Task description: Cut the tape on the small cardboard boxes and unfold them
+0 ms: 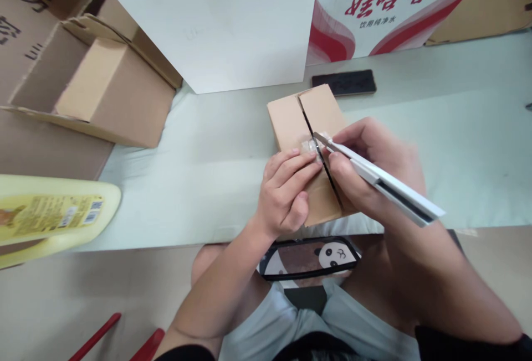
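Note:
A small brown cardboard box (287,118) lies on the table, with a dark gap running between its two top flaps. Clear tape (308,145) crosses the middle of that gap and looks wrinkled. My left hand (283,192) lies on the near flap, its fingers stretched out and the tips touching the tape. My right hand (384,156) grips a white box cutter (384,178). Its blade is out, and the tip meets the tape at the gap. The lower fingers of my right hand are partly hidden behind the cutter.
A dark phone (344,82) lies just behind the box. Large white cartons (249,34) stand along the back. An open cardboard box (133,95) is at the left, with a yellow bottle (54,211) nearer me. A pale cloth (199,184) covers the table.

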Tool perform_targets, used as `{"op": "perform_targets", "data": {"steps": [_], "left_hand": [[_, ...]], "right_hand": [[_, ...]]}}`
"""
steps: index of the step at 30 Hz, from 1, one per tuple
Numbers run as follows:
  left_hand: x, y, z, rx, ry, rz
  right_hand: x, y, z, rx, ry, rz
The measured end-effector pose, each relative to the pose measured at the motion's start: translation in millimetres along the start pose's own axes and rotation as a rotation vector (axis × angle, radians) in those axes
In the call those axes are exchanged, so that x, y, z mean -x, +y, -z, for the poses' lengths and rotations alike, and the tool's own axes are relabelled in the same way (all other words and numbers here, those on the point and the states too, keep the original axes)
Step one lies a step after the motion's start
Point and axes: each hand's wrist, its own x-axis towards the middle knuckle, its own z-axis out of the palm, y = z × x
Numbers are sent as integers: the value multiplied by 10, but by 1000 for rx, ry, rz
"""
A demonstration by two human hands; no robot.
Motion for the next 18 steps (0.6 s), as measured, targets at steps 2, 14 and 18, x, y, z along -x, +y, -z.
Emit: {"op": "perform_targets", "data": {"steps": [2,14,18], "left_hand": [[0,1,0,-4,1,0],[11,-6,-20,13,17,2],[15,-6,-22,3,17,7]], "right_hand": [[4,-2,-3,2,4,2],[2,17,-31,30,30,62],[-9,16,-35,44,27,74]]}}
